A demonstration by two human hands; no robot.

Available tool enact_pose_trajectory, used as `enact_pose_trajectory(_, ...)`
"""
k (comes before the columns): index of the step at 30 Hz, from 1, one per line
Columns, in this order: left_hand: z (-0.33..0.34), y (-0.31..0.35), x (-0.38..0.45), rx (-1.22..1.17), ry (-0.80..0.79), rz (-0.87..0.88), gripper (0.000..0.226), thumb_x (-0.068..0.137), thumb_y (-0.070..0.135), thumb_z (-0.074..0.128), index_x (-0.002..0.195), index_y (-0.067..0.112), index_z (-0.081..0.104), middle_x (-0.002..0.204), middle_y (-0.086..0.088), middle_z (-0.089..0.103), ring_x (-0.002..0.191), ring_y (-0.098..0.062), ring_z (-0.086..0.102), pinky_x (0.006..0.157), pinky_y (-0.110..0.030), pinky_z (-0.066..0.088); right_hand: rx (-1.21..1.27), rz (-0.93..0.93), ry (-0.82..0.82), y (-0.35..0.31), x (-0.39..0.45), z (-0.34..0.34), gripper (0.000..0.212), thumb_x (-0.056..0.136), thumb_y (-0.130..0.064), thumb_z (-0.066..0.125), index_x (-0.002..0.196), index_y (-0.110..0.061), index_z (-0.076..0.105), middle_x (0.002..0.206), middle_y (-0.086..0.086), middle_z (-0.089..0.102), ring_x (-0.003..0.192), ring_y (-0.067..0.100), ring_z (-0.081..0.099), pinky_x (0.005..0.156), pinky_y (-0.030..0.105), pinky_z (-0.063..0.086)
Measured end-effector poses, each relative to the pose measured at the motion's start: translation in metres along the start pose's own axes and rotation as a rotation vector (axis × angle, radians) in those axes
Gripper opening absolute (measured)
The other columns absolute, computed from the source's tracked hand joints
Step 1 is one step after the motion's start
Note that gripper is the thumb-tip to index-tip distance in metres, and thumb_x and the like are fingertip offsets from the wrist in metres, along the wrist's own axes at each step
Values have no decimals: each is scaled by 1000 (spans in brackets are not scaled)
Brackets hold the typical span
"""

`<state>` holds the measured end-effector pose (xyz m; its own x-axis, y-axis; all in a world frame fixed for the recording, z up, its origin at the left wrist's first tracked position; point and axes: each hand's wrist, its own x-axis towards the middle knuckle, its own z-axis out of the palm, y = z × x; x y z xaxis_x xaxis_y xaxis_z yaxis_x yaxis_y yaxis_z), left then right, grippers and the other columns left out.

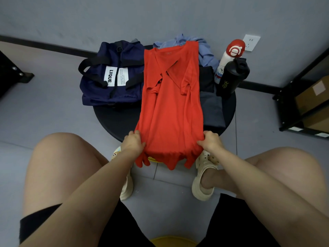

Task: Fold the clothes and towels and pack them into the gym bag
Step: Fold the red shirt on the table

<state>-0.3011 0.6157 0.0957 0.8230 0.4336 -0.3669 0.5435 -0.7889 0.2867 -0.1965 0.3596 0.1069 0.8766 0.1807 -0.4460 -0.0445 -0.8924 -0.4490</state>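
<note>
The red shirt [169,104] lies lengthwise on the round desk [114,120], sleeves folded in. Left hand [133,142] and right hand [211,141] pinch its hem corners, fingers clamped on cloth. Best lift both corners evenly toward the collar, beside the gym bag [110,75].

Both hands, left hand [133,142] and right hand [211,141], pinch the red shirt's [169,107] near hem; beyond the fingers [137,133] it lies along the counter [114,118], navy gym bag [110,75] to their far left.
</note>
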Motion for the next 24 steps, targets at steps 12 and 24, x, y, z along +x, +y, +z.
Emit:
enact_pose_trajectory(12,0,0,-7,-76,15,80,22,94,31,53,102,11,57,109,-10,56,99,-27,56,81,-36,46,-177,-419,-103,-19,-19,25,33,89,-30,63,114,-9,55,95,8,63,93,26,60,80,34,46)
enact_pose_trajectory(24,0,-31,-10,-237,-170,-167,19,88,24,65,91,7,60,96,-13,64,96,-29,62,76,-33,48,-12,-228,-135,-3,-23,30,19,83,-22,56,66,-21,64,62,0,68,54,12,67,49,23,51)
